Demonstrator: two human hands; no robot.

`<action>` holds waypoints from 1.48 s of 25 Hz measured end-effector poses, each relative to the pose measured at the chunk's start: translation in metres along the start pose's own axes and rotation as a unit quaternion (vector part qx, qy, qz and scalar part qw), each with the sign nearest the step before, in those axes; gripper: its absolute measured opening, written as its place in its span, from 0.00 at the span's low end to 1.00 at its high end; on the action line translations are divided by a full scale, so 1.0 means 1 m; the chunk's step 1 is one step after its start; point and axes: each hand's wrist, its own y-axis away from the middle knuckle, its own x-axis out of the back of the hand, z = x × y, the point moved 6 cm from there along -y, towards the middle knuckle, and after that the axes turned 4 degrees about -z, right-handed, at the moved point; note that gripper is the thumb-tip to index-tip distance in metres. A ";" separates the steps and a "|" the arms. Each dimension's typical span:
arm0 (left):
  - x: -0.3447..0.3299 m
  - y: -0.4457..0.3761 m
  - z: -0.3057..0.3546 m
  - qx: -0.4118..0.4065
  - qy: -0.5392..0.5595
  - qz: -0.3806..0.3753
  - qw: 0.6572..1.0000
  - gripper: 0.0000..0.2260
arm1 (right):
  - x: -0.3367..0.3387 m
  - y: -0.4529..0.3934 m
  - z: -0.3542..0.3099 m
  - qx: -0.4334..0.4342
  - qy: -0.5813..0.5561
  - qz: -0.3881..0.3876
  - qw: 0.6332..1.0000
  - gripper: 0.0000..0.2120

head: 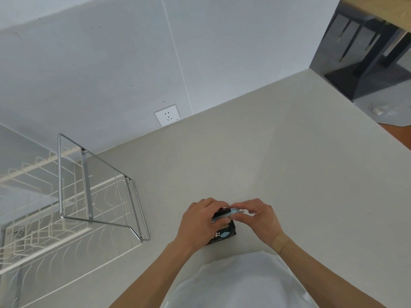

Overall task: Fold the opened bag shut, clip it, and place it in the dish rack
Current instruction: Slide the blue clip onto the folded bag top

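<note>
Black bag (223, 234): upright on counter (266, 163)
Left hand (200, 221): grips bag top
Right hand (259, 215): pinches pale clip (224, 214) (partly hidden)

A white wall socket (167, 114) sits low on a pale grey wall (111, 63), just above a light table (278, 163); beyond the table's far corner, the black legs of a wooden-topped piece of furniture (369, 52) stand on grey floor (387, 107)

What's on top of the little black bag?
A pale blue clip lies across the top of the black bag, with both hands, left and right, around it. The bag's folded top edge is mostly covered by the fingers.
</note>
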 end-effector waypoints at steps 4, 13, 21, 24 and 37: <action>0.008 0.005 0.000 0.006 0.011 0.052 0.999 0.04 | -0.001 0.003 -0.006 0.024 -0.023 0.000 0.999 0.13; 0.005 0.006 -0.002 0.044 0.075 0.070 0.994 0.04 | -0.008 0.000 -0.012 0.030 -0.052 0.007 0.998 0.07; 0.003 0.012 -0.009 0.048 0.112 0.061 0.991 0.06 | -0.020 -0.003 0.001 0.017 -0.010 -0.029 0.999 0.07; 0.003 0.011 -0.009 0.048 0.113 0.052 0.991 0.05 | -0.020 -0.004 0.004 0.012 0.008 -0.044 0.999 0.09; 0.014 0.068 -0.061 0.136 0.165 0.085 0.973 0.10 | -0.021 -0.006 -0.036 0.076 0.113 -0.072 0.988 0.11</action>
